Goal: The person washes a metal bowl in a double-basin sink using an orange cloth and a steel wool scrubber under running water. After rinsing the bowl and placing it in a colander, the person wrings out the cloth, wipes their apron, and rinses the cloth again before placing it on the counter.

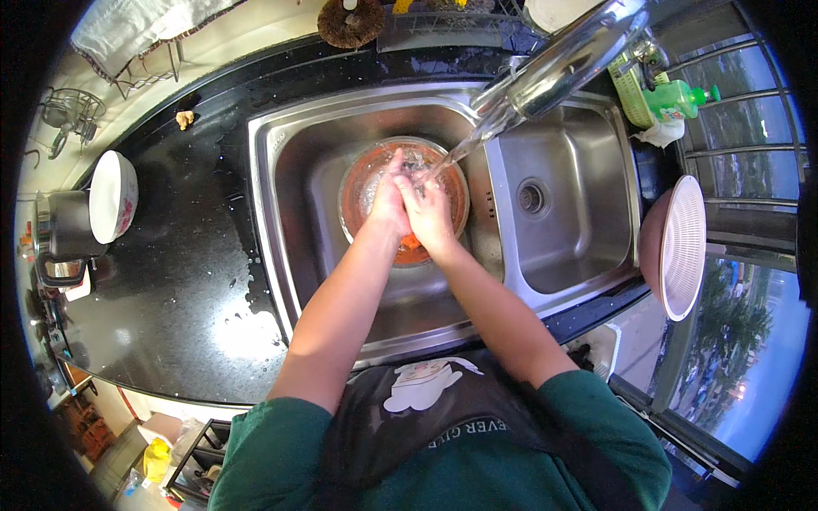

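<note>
My left hand and my right hand are pressed together over a round bowl with an orange-brown interior. The bowl stands in the larger, left basin of a stainless steel double sink. A stream of water runs from the chrome faucet onto my fingers and splashes into the bowl. Just below my palms a bright orange patch shows. Whether anything lies between my palms is hidden.
Right of the bowl is the smaller basin with its drain. A pink-and-white colander stands on the right edge, beyond it a green pump bottle. A white flowered bowl and dark pot stand left on the wet black counter.
</note>
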Available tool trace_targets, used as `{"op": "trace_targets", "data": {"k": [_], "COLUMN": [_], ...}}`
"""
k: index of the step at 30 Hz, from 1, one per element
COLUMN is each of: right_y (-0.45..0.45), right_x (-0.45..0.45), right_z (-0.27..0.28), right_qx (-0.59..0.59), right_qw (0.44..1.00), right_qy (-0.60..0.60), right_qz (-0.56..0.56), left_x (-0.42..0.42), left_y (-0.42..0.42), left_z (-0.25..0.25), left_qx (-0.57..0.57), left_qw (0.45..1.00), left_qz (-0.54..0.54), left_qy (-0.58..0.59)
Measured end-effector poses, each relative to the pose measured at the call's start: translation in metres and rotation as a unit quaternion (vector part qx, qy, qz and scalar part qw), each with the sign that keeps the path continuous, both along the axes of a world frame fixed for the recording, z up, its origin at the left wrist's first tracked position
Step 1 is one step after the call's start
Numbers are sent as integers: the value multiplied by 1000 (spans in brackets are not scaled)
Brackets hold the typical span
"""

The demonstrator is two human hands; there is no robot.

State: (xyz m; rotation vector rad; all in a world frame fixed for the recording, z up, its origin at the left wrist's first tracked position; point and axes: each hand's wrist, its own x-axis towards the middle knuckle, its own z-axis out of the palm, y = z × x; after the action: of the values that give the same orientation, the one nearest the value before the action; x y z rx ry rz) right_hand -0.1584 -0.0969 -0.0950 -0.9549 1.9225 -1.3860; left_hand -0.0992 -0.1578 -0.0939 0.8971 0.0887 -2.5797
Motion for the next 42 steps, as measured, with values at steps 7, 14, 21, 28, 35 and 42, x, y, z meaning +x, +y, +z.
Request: {"op": "trace_targets", "data": {"k": [7, 14, 21, 28, 35, 42], "right_y": [9, -15, -9, -12, 17, 46], "right_x": [-1, 8, 13, 42, 95, 92], "right_z": [13, 3, 0, 76, 82, 46], "right_qx": [-20, -14, 119, 320, 267, 234], "right_qw": [932, 771, 694, 663, 821, 887], "right_qy": [-296, -633, -506, -2, 288, 274], "right_qz": [-206, -71, 498, 676, 414, 289], "left_x": [-37, 9, 74, 96, 58, 53], "left_y": [17, 24, 65, 101, 96, 132], "left_z": [3, 32, 89, 83, -8, -13], "left_qx": [-209, -529, -852, -952, -860, -817], "left_qw": [936, 763, 457, 158, 49, 184], "left_qz": [178, 112, -82, -252, -413, -430], "left_qy": [-222, -355, -244, -76, -296, -336]}}
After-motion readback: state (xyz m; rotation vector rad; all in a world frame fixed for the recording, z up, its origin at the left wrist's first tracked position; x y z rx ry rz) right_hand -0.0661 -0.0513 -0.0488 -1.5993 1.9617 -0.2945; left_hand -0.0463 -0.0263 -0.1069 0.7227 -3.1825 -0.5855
